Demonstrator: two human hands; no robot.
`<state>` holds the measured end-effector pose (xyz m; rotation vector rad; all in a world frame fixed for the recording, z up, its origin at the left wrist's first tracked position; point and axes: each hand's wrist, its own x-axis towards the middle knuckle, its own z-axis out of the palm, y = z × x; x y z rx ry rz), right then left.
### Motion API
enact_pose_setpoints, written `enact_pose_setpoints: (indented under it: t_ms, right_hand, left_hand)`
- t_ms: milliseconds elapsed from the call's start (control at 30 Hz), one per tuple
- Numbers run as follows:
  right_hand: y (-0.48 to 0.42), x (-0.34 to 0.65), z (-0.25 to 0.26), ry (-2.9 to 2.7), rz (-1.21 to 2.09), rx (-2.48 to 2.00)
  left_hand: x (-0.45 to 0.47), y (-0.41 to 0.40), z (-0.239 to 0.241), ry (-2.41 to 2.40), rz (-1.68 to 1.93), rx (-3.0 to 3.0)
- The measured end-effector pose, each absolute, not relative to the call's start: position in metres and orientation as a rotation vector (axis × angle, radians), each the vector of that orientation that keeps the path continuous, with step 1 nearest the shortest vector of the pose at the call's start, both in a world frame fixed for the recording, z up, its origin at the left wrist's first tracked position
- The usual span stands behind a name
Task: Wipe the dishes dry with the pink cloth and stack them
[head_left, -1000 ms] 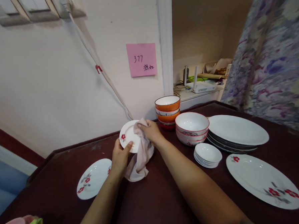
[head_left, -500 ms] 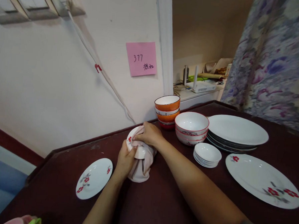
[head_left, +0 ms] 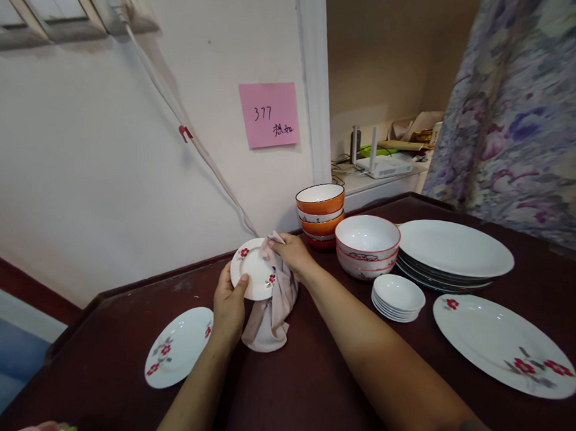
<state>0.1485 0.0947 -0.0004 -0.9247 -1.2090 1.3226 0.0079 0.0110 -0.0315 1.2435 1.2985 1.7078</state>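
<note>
My left hand (head_left: 230,302) grips the lower left rim of a small white plate (head_left: 253,275) with red flowers, its thumb on the face. The plate is tilted toward me above the table. At the plate's right edge, my right hand (head_left: 290,254) pinches a pale pink cloth (head_left: 276,305). Part of the cloth covers that edge, and the rest hangs down to the table. On the table to the left lies another flowered white plate (head_left: 182,345), partly behind my left forearm.
Right of my hands stand stacked orange bowls (head_left: 320,204), red-rimmed bowls (head_left: 368,239), small white dishes (head_left: 398,295) and large plates (head_left: 455,250). A flowered oval plate (head_left: 508,343) lies in front of them. The wall (head_left: 124,200) bounds the dark red table (head_left: 298,396) behind.
My right hand has drawn the cloth from the plate's middle to its right edge, uncovering more of the face. My left hand has shifted slightly left with the plate.
</note>
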Motion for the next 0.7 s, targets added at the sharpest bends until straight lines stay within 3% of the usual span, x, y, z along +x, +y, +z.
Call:
enact_pose_setpoints:
  t_ms: [300, 467, 600, 700]
  right_hand:
    - [0.078, 0.153, 0.012, -2.009, 0.806, -0.946]
    - [0.087, 0.146, 0.01, -1.52, 1.033, -1.009]
    - [0.098, 0.147, 0.003, -1.24, 1.171, -0.977]
    - [0.102, 0.151, -0.002, -1.329, 1.067, -1.0]
  left_hand:
    - [0.007, 0.007, -0.029, 1.424, 1.495, 1.491]
    - [0.011, 0.008, -0.025, 1.212, 1.745, 1.17]
    - [0.018, 0.004, -0.024, 1.1, 1.661, 0.997]
    - [0.022, 0.001, -0.024, 1.068, 1.616, 0.994]
